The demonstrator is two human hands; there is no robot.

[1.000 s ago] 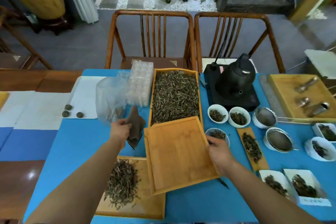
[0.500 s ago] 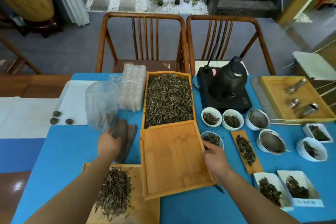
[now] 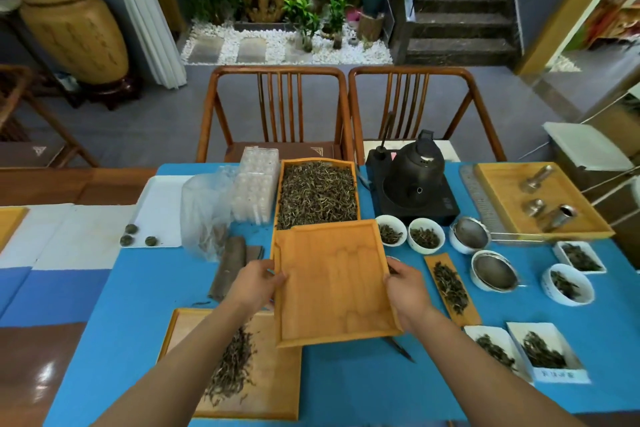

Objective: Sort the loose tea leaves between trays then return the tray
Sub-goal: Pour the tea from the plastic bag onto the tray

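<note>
Held an empty bamboo tray [image 3: 332, 284] with both hands, square-ish, smooth pale wood with a raised rim and visible grain. Left hand [image 3: 254, 282] curled round the left edge, fingers wrapped onto the rim; right hand [image 3: 407, 288] gripped the right edge the same way, thumb over the top. Sat dead centre over the blue tablecloth [image 3: 138, 288], far edge overlapping the near end of the full tray [image 3: 317, 194], a deeper rectangular bamboo box packed with wiry, dark-green-and-pale loose tea leaves [image 3: 317, 201].

Near-left corner overlapped a third flat bamboo tray [image 3: 277, 392] carrying a thin scattered pile of long twiggy leaves [image 3: 232, 364].

Left of the held tray, just beside it: a brown folded cloth [image 3: 232, 263], soft and matte, touching a crinkled clear plastic bag [image 3: 204, 215]. Behind that, a clear blister-style moulded pack [image 3: 256, 187] with round cells. Three small dark tea balls [image 3: 131, 236] on a white sheet.

Right side: matte black kettle [image 3: 417, 170] on a black square base, small white round bowls [image 3: 426, 236] with leaf samples, two metal mesh strainers [image 3: 493, 270], a narrow bamboo slip [image 3: 452, 288] with leaves on it, white rectangular dishes [image 3: 543, 350] near the front edge. Something dark and thin, maybe a pick, poked out under the tray's near-right corner — too small to tell.
</note>
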